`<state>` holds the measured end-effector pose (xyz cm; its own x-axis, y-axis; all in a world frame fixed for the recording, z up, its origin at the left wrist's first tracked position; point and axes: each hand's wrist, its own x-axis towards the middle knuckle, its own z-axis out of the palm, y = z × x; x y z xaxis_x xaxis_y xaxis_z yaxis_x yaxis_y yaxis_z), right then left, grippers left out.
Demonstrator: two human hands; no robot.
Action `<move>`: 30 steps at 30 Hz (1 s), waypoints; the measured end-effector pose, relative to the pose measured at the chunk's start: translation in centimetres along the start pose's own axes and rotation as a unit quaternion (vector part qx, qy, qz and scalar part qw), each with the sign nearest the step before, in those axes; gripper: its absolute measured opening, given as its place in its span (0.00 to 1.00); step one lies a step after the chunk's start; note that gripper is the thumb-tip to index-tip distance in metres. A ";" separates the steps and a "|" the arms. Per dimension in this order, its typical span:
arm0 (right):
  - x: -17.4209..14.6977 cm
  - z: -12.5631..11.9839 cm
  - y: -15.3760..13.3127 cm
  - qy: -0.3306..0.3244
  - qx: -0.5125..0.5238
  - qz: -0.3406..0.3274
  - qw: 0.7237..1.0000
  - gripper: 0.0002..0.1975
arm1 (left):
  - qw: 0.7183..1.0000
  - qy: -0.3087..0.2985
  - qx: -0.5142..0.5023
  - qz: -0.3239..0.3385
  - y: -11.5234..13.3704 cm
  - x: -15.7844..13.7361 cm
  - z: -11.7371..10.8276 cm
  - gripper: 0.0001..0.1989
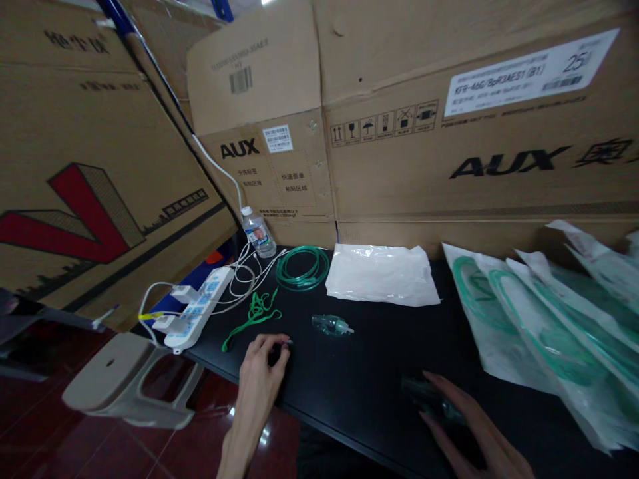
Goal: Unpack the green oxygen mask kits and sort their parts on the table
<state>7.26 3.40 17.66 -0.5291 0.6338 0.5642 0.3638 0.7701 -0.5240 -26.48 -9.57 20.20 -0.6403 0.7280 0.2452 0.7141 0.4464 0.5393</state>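
Note:
My left hand rests near the table's front edge, thumb and forefinger pinched on a small pale piece that is too small to name. At the lower right, my right hand has its thumb and fingers around a see-through plastic piece, dark against the table and blurred. Between and beyond the hands lies a clear green face mask with a pale connector. A green elastic strap is loosely bunched left of it. Farther back sits a coil of green tubing, beside a flat white package.
Several bagged sets of green tubing overlap along the right. At the left are a white power strip, cables and a water bottle. Large cardboard boxes wall the back. A beige stool stands below left.

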 end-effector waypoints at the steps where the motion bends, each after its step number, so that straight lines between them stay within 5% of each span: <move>1: -0.1 0.1 0.1 -0.002 0.008 0.003 1.000 0.22 | 1.000 0.006 -0.001 -0.001 0.1 0.0 -0.1 0.12; 6: 1.7 1.5 -0.1 0.014 0.069 0.048 0.996 0.17 | 0.996 0.073 -0.035 0.030 2.9 -0.2 -0.5 0.15; 12: 7.3 6.3 -2.0 -0.010 0.200 0.142 0.969 0.16 | 0.984 0.014 -0.113 0.134 7.4 0.2 1.7 0.14; 20: 9.9 10.5 -2.9 -0.030 0.247 0.106 0.963 0.20 | 0.971 -0.022 -0.135 0.196 7.1 1.8 3.5 0.17; 30: 10.8 9.6 -2.9 -0.061 0.311 0.124 0.940 0.15 | 0.962 -0.079 -0.206 0.160 7.4 2.8 3.0 0.15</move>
<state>-6.89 7.37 19.17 -0.5845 0.7464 0.3181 -0.0107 0.3850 -0.9229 -22.16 -2.62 22.43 -0.3325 0.8780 0.3444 0.6734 -0.0347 0.7385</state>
